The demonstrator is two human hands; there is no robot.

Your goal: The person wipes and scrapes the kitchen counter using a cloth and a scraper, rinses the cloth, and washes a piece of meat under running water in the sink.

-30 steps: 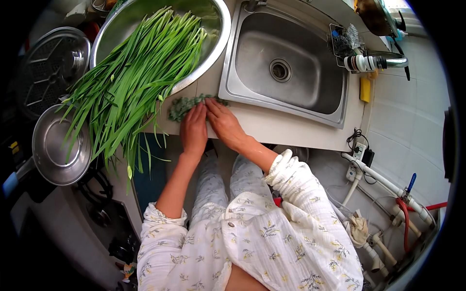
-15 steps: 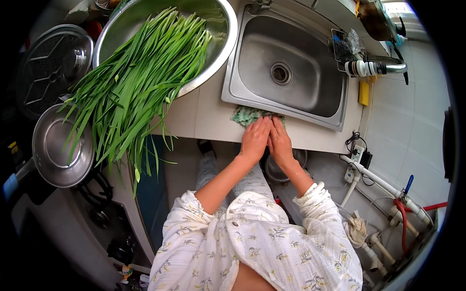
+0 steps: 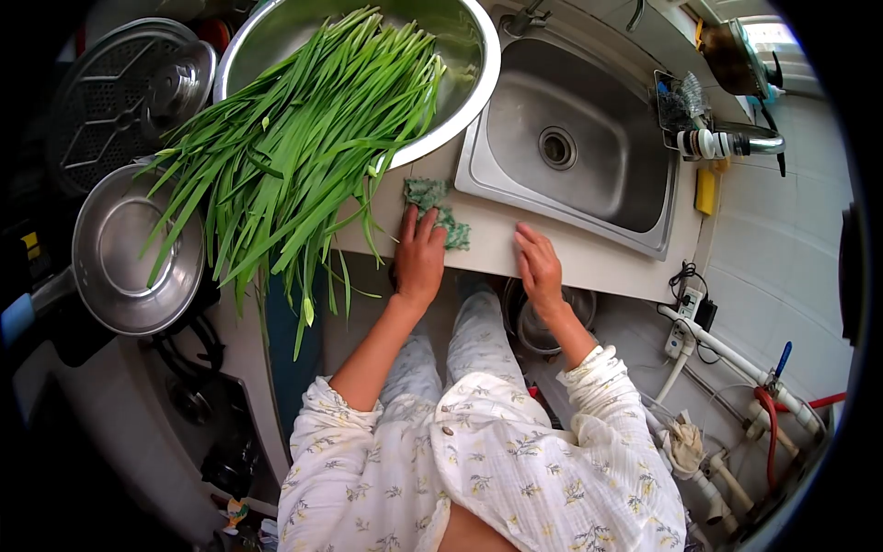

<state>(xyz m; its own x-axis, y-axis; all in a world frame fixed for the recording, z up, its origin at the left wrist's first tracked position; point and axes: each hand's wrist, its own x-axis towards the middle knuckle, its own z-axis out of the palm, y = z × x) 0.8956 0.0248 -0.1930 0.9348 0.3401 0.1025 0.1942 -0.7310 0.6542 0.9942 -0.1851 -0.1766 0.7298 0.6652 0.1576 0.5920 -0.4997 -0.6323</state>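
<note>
My left hand [image 3: 421, 258] presses its fingers onto a crumpled green-and-white dishcloth [image 3: 455, 230] on the counter, left of the sink's near corner. Cloth shows on both sides of the fingers. Nothing is in my right hand [image 3: 541, 267], whose fingers are stretched out at the counter's front edge, apart from the cloth. The stainless steel sink [image 3: 589, 216] lies just beyond that hand. Up and to the left of my left hand, long green garlic chives [image 3: 303, 156] lie across a large metal bowl [image 3: 488, 83] and hang over its near side.
A metal pan [image 3: 129, 248] sits at the left, below a steamer lid [image 3: 110, 101]. A yellow sponge [image 3: 705, 191] and a wire rack [image 3: 676, 106] are right of the sink. A power strip [image 3: 682, 322] and pipes [image 3: 736, 354] run below the counter's right end.
My hands were together on the cloth in front of the sink and are now apart. My left hand and the cloth have moved left; my right hand has come off the cloth.
</note>
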